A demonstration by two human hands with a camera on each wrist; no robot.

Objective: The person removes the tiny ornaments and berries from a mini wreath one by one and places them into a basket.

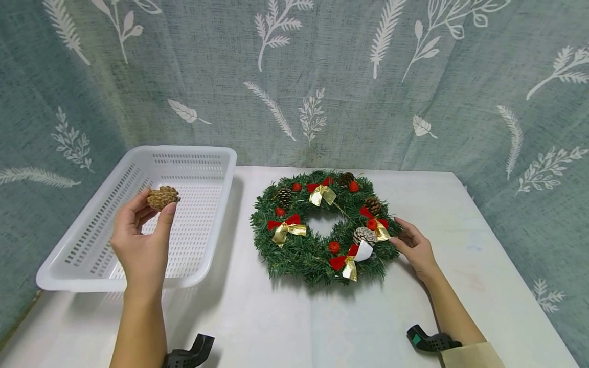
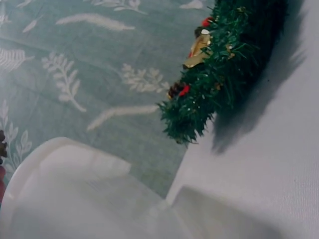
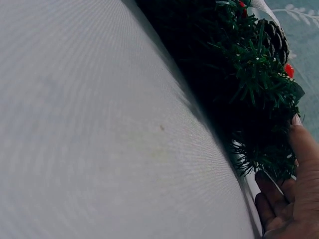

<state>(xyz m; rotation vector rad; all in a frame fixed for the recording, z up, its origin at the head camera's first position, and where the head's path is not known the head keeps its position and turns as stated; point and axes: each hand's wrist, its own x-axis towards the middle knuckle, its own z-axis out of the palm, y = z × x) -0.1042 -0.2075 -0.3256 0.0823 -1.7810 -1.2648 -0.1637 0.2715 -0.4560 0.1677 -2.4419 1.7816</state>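
A brown pine cone [image 1: 163, 198] is pinched between the thumb and fingers of my left hand [image 1: 143, 240], held up over the white basket [image 1: 220, 214]. Only a sliver of the cone [image 2: 2, 147] shows at the left edge of the left wrist view. On the table lies a green wreath [image 1: 290, 255] with red and gold bows, red berries and several pine cones. My right hand [image 1: 417, 251] grips the wreath's right edge. In the right wrist view, the thumb [image 3: 305, 144] lies against the outer greenery [image 3: 259, 94], the other fingers lower down near the table.
The perforated basket stands at the left on the white table [image 1: 276, 322], near the back. A grey-green curtain [image 1: 221, 56] with white leaf prints hangs behind the table and along both sides. A black strap [image 1: 432, 341] circles the right wrist.
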